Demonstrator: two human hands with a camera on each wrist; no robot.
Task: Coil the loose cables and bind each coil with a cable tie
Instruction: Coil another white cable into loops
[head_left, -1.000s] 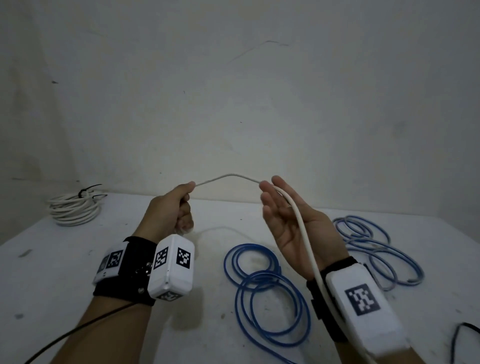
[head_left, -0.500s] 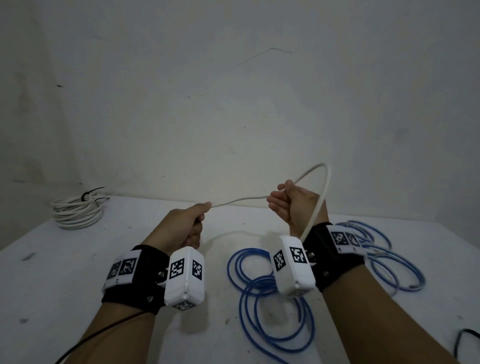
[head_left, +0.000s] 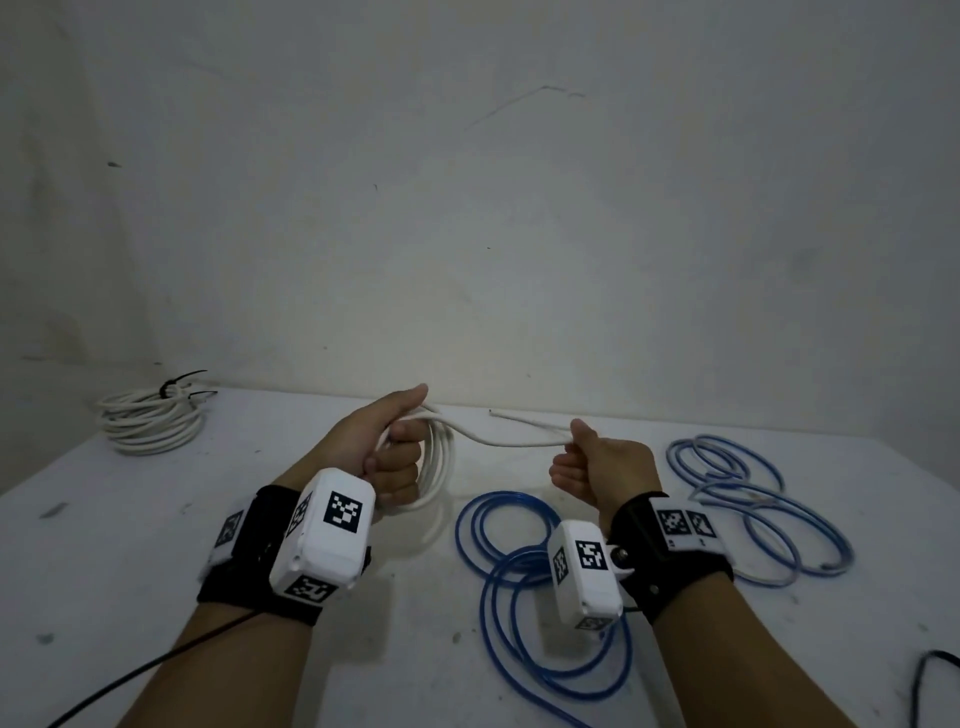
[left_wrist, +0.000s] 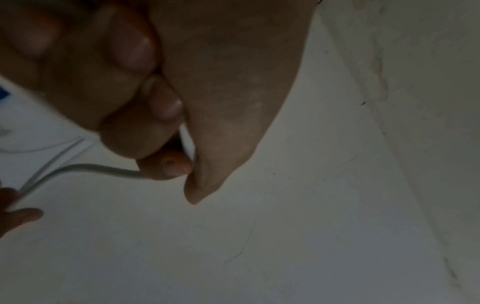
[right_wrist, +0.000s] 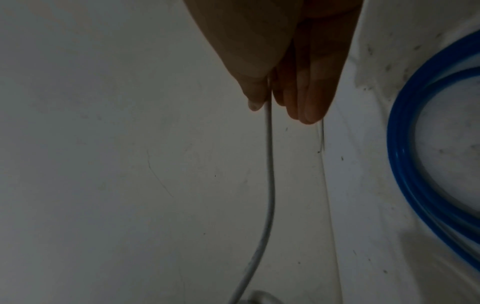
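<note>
The left hand (head_left: 382, 447) gripped the white coil (head_left: 439, 467); the right hand (head_left: 597, 467) pinched its free tail beside it. Wrist units (head_left: 327, 540) bore square coded markers, no readable text.

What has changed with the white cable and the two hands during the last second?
The left hand now grips several gathered loops of the white cable, where it earlier pinched one strand. The right hand dropped lower and pinches near the free end. The tied white coil and blue cables stayed put.
</note>
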